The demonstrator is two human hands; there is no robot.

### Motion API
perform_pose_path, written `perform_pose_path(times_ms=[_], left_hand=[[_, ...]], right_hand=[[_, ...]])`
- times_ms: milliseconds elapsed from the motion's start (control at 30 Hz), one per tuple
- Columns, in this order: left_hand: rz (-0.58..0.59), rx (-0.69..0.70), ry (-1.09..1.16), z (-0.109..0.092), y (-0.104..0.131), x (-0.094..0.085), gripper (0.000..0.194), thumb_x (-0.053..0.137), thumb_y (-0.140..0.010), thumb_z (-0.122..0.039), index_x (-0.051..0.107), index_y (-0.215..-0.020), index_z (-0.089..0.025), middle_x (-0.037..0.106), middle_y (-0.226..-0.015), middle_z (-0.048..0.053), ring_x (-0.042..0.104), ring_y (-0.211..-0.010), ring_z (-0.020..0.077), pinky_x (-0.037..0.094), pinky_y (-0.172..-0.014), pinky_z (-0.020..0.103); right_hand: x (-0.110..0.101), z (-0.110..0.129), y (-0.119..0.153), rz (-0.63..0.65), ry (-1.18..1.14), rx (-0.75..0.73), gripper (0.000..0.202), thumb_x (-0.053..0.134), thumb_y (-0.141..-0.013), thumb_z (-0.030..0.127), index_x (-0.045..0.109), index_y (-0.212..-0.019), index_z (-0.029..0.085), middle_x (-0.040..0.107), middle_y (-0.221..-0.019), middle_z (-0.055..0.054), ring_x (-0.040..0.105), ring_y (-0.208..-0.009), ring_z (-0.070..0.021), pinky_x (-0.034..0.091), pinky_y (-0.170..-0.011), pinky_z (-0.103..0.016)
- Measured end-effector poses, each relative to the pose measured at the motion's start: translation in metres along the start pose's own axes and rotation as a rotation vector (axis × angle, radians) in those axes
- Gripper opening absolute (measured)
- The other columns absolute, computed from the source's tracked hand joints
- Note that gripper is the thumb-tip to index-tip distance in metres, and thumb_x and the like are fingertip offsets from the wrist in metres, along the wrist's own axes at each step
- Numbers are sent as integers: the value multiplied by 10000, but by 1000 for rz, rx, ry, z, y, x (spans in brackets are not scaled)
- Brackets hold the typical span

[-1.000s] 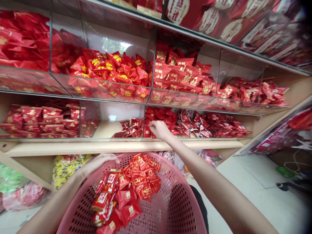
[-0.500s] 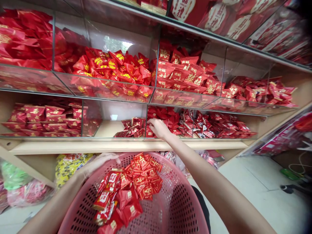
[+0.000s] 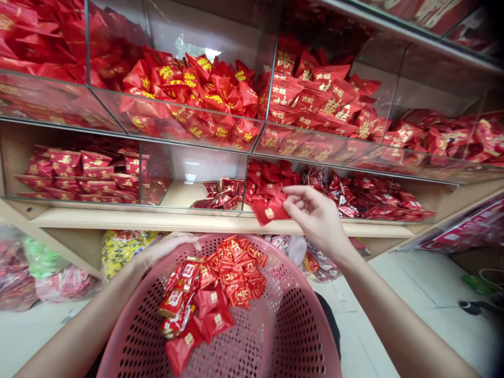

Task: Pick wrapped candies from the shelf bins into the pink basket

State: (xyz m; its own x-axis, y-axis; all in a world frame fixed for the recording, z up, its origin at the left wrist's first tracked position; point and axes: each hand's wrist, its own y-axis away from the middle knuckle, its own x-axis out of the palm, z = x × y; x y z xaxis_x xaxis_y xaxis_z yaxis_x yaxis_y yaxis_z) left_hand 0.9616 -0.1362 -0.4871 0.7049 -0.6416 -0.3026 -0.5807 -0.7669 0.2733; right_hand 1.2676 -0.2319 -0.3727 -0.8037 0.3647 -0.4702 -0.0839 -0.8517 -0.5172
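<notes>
Between thumb and fingers, my right hand (image 3: 315,215) pinches a red candy packet (image 3: 268,210) with a gold mark, in front of the lower shelf. Behind it lies a compartment of similar red packets (image 3: 271,176). My left hand (image 3: 169,248) grips the far left rim of a pink perforated plastic basket (image 3: 291,315); some of its fingers are hidden beyond the rim. Inside the basket are a heap of small red packets with gold lettering (image 3: 240,273), several plain red packets (image 3: 214,315) and some glossy red-and-white wrapped packets (image 3: 179,296).
Clear-walled compartments of red wrapped sweets (image 3: 189,84) fill the upper shelf. On the lower shelf, a wooden front ledge (image 3: 118,219) runs above the basket. Yellow bagged packets (image 3: 126,252) and pink bags (image 3: 66,283) are below. Tiled floor (image 3: 378,294) shows at right.
My right hand has drawn back from the lower compartment, moving right and toward me, with a red candy packet now in its fingers. My left hand still holds the basket rim.
</notes>
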Motion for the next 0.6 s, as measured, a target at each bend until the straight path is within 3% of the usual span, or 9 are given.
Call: perform_pose_path(times_ms=[100, 200, 300, 400, 467, 533, 600], left_hand=[[-29, -46, 28, 2, 0, 2, 369, 503, -714, -521, 692, -745, -206, 688, -898, -2, 604, -880, 229, 426, -864, 311], [-41, -29, 20, 5, -1, 2, 357, 504, -723, -510, 700, -733, -212, 692, -883, -1, 604, -877, 222, 412, -880, 299], [-32, -17, 42, 9, -2, 2, 345, 508, -724, -501, 701, -735, -215, 690, -870, -2, 608, -855, 221, 413, -878, 310], [-10, -17, 64, 11, -5, 0, 338, 510, -718, -492, 698, -751, -214, 687, -896, 0, 603, -873, 227, 420, -873, 323], [2, -10, 51, 11, -5, 0, 337, 517, -711, -489, 699, -742, -207, 688, -900, 5, 597, -893, 231, 416, -878, 324], [-2, -1, 29, 9, -5, 0, 345, 521, -705, -493, 701, -731, -199, 691, -896, 11, 595, -893, 234, 419, -868, 326], [-5, -3, 30, 7, -4, 0, 354, 527, -698, -498, 703, -732, -193, 694, -886, 17, 600, -875, 233, 430, -844, 326]], right_hand=[[12, 4, 44, 306, 105, 58, 273, 454, -807, 208, 501, -1075, 187, 554, -726, 4, 484, -573, -102, 386, -536, -228], [36, 7, 86, 665, 438, 63, 314, 436, -739, 90, 480, -1040, 169, 586, -776, -24, 538, -612, -139, 370, -534, -249], [62, 11, 119, 906, 707, 37, 332, 413, -683, 17, 475, -978, 157, 617, -836, -69, 591, -660, -187, 359, -525, -262], [80, 12, 136, 1010, 732, 21, 346, 437, -695, 31, 458, -1013, 165, 635, -861, -78, 611, -703, -199, 367, -547, -259], [84, 9, 136, 1030, 647, 58, 295, 484, -747, 142, 449, -1038, 171, 642, -830, -70, 608, -711, -201, 369, -562, -259], [81, 0, 130, 988, 558, 110, 264, 469, -805, 265, 446, -1052, 175, 640, -785, -57, 597, -692, -194, 365, -565, -259], [75, -12, 122, 926, 524, 121, 210, 401, -850, 260, 466, -1031, 175, 633, -798, -57, 589, -714, -180, 373, -596, -260]])
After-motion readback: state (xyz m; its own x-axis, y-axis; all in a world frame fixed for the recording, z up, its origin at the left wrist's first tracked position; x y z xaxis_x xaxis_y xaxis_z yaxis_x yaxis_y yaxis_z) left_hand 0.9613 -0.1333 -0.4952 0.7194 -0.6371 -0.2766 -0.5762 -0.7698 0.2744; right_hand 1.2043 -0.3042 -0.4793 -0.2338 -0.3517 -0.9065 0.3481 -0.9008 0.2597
